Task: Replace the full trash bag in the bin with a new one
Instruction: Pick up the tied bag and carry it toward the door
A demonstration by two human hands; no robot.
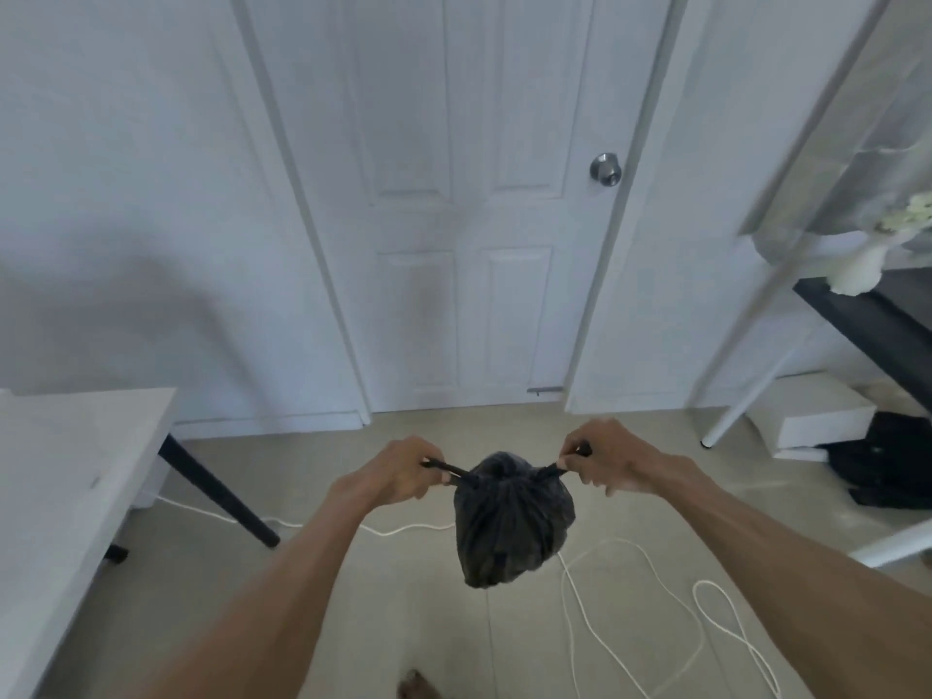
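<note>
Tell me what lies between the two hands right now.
The head view shows the tied black trash bag hanging between the left hand and the right hand, each pulling a tie end.

no readable text, labels, brands or numbers

Pale tiled floor [312, 572]. White cord [630, 612] snakes across it below and right of the hands, looping at lower right. White table [75, 471], left of the left hand, stands on dark legs. Far right of the right hand: white boxes [812, 421], a black bag [887, 461].
</note>
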